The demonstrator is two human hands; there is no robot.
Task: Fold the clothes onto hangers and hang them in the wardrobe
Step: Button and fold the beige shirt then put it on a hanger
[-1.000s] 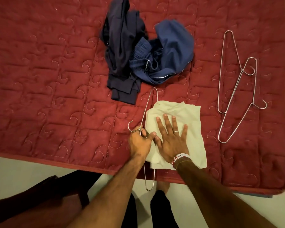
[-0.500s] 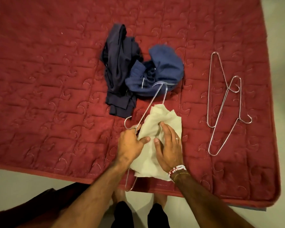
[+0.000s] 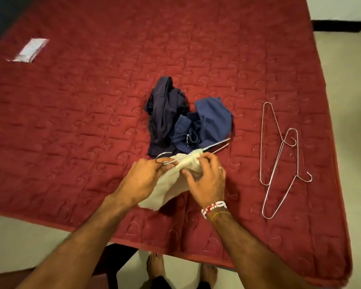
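Cream cloth (image 3: 171,188): crumpled, draped over wire hanger (image 3: 208,148), lifted above red bed (image 3: 71,122), near edge. Left hand (image 3: 143,178) pinches hanger neck; right hand (image 3: 206,178) grips cloth.

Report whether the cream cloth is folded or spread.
Folded: cream cloth drapes over the wire hanger, bunched between left hand and right hand.

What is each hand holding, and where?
Left hand pinches the wire hanger near its hook; right hand grips the cream cloth at its upper fold.
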